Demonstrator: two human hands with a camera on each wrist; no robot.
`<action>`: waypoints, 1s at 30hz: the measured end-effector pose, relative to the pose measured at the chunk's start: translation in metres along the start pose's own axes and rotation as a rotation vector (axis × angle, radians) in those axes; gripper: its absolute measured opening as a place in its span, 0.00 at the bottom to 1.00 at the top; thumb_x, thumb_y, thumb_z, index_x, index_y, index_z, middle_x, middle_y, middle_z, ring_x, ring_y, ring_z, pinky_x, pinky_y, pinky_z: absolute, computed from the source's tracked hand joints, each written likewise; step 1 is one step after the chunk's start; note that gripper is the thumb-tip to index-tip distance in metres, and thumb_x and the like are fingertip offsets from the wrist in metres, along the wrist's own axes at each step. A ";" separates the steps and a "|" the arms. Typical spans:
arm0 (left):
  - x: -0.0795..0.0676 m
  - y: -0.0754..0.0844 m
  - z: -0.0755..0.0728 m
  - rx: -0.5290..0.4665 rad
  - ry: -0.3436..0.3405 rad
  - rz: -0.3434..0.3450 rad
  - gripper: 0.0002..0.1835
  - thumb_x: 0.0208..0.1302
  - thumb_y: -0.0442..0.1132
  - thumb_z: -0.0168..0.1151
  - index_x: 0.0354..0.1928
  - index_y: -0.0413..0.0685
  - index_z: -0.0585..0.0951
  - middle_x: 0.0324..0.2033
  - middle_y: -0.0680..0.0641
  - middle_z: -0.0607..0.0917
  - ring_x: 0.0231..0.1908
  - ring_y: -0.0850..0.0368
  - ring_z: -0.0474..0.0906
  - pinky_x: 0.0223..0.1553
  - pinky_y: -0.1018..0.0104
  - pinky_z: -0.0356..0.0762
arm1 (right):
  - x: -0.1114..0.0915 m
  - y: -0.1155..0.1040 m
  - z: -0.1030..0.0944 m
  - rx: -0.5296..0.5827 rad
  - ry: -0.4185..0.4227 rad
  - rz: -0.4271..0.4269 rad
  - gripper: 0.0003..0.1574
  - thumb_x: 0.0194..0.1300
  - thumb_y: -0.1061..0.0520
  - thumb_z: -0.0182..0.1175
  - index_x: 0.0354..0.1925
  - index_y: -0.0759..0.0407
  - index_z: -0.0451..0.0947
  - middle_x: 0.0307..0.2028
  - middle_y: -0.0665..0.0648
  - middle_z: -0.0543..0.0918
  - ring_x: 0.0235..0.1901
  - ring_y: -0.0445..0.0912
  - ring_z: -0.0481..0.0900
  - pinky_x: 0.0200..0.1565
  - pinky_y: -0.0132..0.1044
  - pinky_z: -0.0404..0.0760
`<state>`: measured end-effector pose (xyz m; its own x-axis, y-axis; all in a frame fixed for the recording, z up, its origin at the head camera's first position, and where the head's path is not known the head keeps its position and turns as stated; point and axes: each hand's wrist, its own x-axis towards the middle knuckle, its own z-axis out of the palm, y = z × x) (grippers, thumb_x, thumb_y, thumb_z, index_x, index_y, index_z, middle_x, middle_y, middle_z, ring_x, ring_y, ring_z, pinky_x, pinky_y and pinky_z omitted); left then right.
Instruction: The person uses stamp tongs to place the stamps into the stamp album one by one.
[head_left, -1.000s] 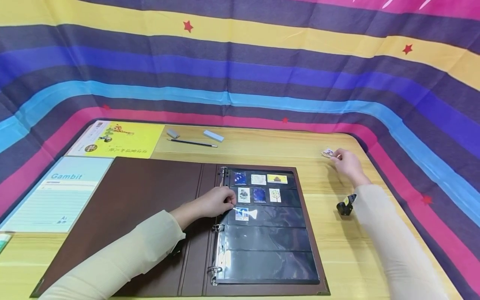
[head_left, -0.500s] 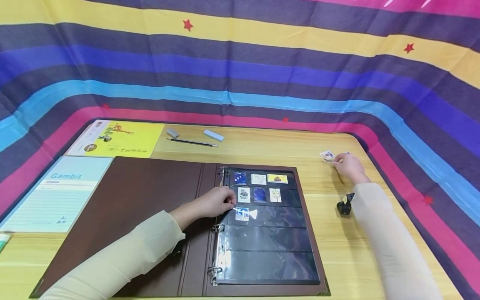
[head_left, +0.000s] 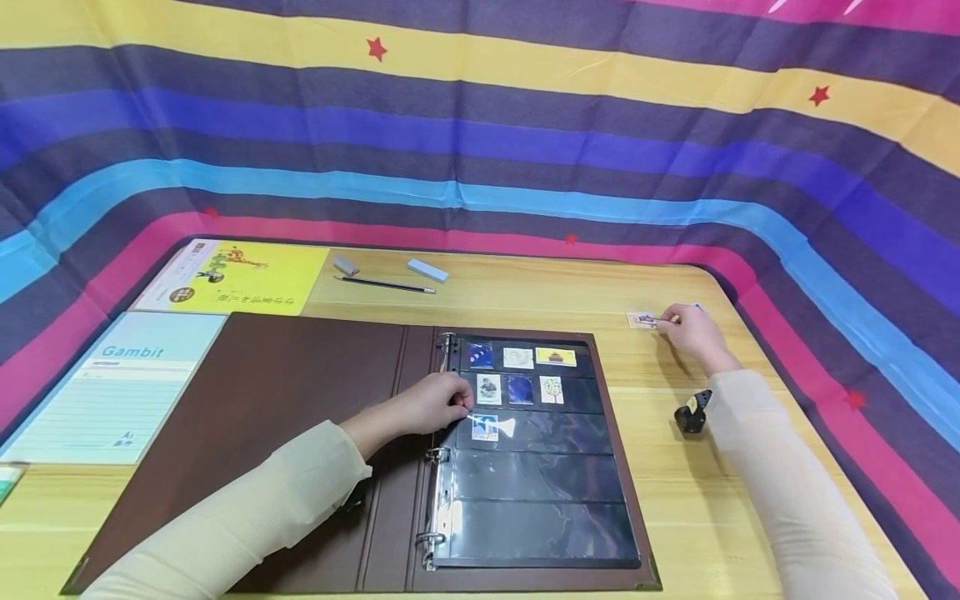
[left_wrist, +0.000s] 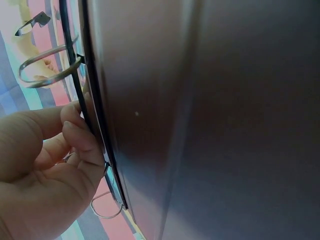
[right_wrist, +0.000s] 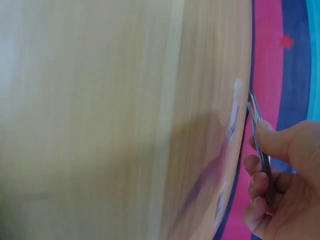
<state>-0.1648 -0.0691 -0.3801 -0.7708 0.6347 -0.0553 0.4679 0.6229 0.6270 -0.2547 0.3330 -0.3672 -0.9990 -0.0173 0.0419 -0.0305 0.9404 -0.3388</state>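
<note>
My right hand (head_left: 693,332) holds metal tweezers (right_wrist: 263,155) between thumb and fingers. In the head view their tip overlaps a small pale stamp (head_left: 639,320) on the table at the far right. A second stamp (right_wrist: 219,205) lies nearby, mostly hidden behind the hand in the head view. My left hand (head_left: 433,404) pinches the left edge of the black stamp page (head_left: 540,533), beside the third row, between two of the binder rings (left_wrist: 47,75). Several stamps sit in the page's upper two rows, and one blue-and-white stamp (head_left: 484,427) in the third row.
The brown binder (head_left: 300,358) lies spread across the table. To its left are a Gambit notepad (head_left: 120,383) and a yellow booklet (head_left: 262,279). Behind it lie a pencil (head_left: 386,285), a grey eraser (head_left: 346,266) and a white block (head_left: 428,270). A striped cloth (head_left: 480,150) surrounds the table.
The pale stamp has shifted left and a little nearer, and now lies flatter under the tweezers. My right hand has moved only slightly. My left hand has stayed at the page edge.
</note>
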 end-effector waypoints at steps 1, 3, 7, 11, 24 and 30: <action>0.000 0.000 0.000 0.000 -0.001 0.001 0.01 0.50 0.29 0.53 0.26 0.40 0.74 0.22 0.53 0.70 0.25 0.62 0.65 0.29 0.70 0.66 | -0.001 0.004 -0.001 -0.008 0.004 0.011 0.10 0.56 0.56 0.50 0.33 0.63 0.70 0.30 0.62 0.73 0.29 0.53 0.68 0.29 0.45 0.63; 0.000 0.000 0.000 0.000 -0.006 -0.005 0.02 0.50 0.29 0.53 0.26 0.41 0.74 0.23 0.53 0.70 0.25 0.62 0.65 0.29 0.71 0.66 | -0.002 0.011 -0.002 -0.022 0.004 0.018 0.10 0.56 0.56 0.50 0.33 0.63 0.70 0.30 0.63 0.73 0.30 0.54 0.68 0.30 0.45 0.63; 0.001 0.000 0.001 0.000 -0.008 -0.012 0.03 0.50 0.29 0.53 0.25 0.43 0.74 0.23 0.53 0.70 0.25 0.62 0.66 0.29 0.71 0.66 | -0.005 0.017 -0.002 -0.030 -0.023 0.021 0.10 0.56 0.56 0.50 0.32 0.63 0.71 0.31 0.63 0.73 0.31 0.54 0.68 0.30 0.46 0.63; 0.001 0.000 0.001 -0.003 -0.006 -0.008 0.01 0.51 0.30 0.53 0.26 0.40 0.74 0.23 0.53 0.70 0.25 0.62 0.65 0.29 0.71 0.66 | -0.010 0.014 -0.003 -0.046 -0.051 -0.029 0.10 0.55 0.55 0.51 0.31 0.62 0.72 0.29 0.62 0.74 0.29 0.53 0.69 0.29 0.44 0.64; 0.002 -0.003 0.002 0.006 -0.010 -0.016 0.04 0.50 0.29 0.53 0.25 0.45 0.73 0.23 0.54 0.70 0.25 0.62 0.66 0.28 0.71 0.66 | -0.008 0.021 -0.005 0.018 -0.060 0.041 0.13 0.57 0.55 0.49 0.33 0.64 0.69 0.30 0.64 0.73 0.31 0.55 0.68 0.31 0.46 0.64; 0.001 0.000 0.000 0.001 -0.008 -0.010 0.04 0.50 0.28 0.53 0.25 0.45 0.73 0.23 0.53 0.70 0.25 0.61 0.66 0.28 0.71 0.66 | -0.006 0.020 -0.002 0.035 -0.054 0.027 0.13 0.56 0.54 0.50 0.32 0.65 0.70 0.31 0.64 0.73 0.31 0.55 0.68 0.31 0.45 0.64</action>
<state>-0.1661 -0.0683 -0.3807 -0.7717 0.6323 -0.0681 0.4607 0.6297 0.6254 -0.2497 0.3525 -0.3718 -0.9998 -0.0111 -0.0177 -0.0037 0.9284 -0.3716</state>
